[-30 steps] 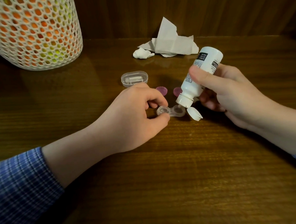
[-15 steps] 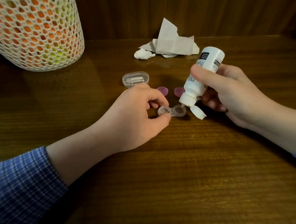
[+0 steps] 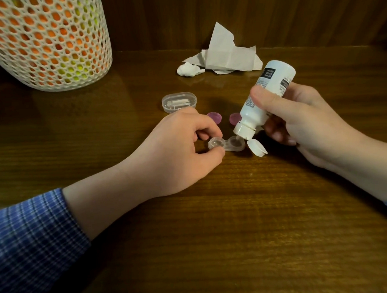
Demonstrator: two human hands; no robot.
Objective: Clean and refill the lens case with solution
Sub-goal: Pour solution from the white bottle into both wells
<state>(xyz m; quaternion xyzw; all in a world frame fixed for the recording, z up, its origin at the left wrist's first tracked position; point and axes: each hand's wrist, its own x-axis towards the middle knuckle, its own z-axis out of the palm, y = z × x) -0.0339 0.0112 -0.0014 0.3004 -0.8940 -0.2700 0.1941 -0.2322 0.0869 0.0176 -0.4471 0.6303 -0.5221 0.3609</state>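
A clear two-well lens case (image 3: 229, 145) lies on the wooden table (image 3: 215, 234). My left hand (image 3: 177, 151) pinches its left well between thumb and index finger. My right hand (image 3: 298, 120) grips a white solution bottle (image 3: 268, 93), tilted nozzle-down, with the tip right over the case's right well. The bottle's flip cap (image 3: 256, 148) hangs open beside the case. Two pink lens-case lids (image 3: 214, 117) (image 3: 234, 118) lie just behind the case; the right lid is partly hidden by the bottle.
A small clear oval box (image 3: 179, 101) sits behind my left hand. Crumpled white tissues (image 3: 223, 55) lie at the back by the wooden wall. A white mesh basket (image 3: 46, 42) stands at the back left.
The bottle has tipped slightly and its nozzle has come down closer over the right well. My left hand keeps its pinch on the case.
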